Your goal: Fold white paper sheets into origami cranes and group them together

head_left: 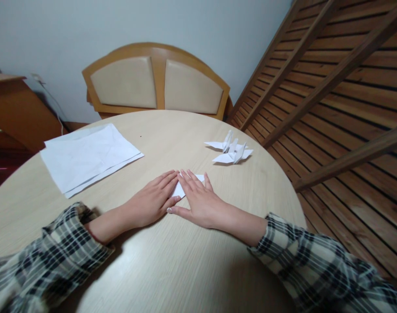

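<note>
A small folded piece of white paper [178, 190] lies flat near the middle of the table, mostly hidden under my hands. My left hand [154, 198] rests flat on its left side, fingers stretched out and close together. Over its right part lies my right hand [200, 198], palm down with the fingers spread and the thumb reaching toward the left thumb. The fingertips of the two hands almost meet at the paper's top. Beyond my right hand stand folded white paper cranes [233, 154], grouped close together.
A stack of white paper sheets [90, 158] lies at the left of the round light wood table [172, 130]. Behind it stands a wooden headboard-like panel with cream padding [192, 84]. A slatted wooden partition [342, 108] slants along the right. A brown cabinet [19, 113] is at far left.
</note>
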A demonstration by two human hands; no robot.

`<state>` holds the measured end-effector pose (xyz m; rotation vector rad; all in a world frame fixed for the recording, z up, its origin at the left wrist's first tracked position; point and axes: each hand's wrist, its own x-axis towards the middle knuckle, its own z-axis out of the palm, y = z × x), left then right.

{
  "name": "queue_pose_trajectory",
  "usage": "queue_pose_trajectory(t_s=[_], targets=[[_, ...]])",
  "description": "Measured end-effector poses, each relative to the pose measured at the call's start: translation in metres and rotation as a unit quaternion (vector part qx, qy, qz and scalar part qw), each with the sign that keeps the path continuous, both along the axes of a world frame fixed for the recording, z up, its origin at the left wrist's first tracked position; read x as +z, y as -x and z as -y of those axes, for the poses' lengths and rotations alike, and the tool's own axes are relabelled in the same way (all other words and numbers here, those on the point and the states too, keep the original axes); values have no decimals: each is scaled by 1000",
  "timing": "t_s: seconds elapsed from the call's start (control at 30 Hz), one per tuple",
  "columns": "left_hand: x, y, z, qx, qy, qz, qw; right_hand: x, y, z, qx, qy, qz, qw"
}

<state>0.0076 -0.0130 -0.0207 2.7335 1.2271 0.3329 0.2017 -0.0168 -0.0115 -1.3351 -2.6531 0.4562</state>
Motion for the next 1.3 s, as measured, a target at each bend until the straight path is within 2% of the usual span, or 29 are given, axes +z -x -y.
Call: queue_pose_trajectory(t_s=[0.3,0.57,1.03,1.3], targets=[[2,6,-5,-6,1,-48,999,1,-6,1,-16,-8,6,1000],[5,6,-8,-16,-3,-20,1000,4,-5,5,-48,-15,20,999],[3,7,-10,-17,-9,-16,1000,5,-3,7,-50,-15,33,998],[3,7,-11,-20,-13,26,999,5,-4,7,-53,-32,33,998]])
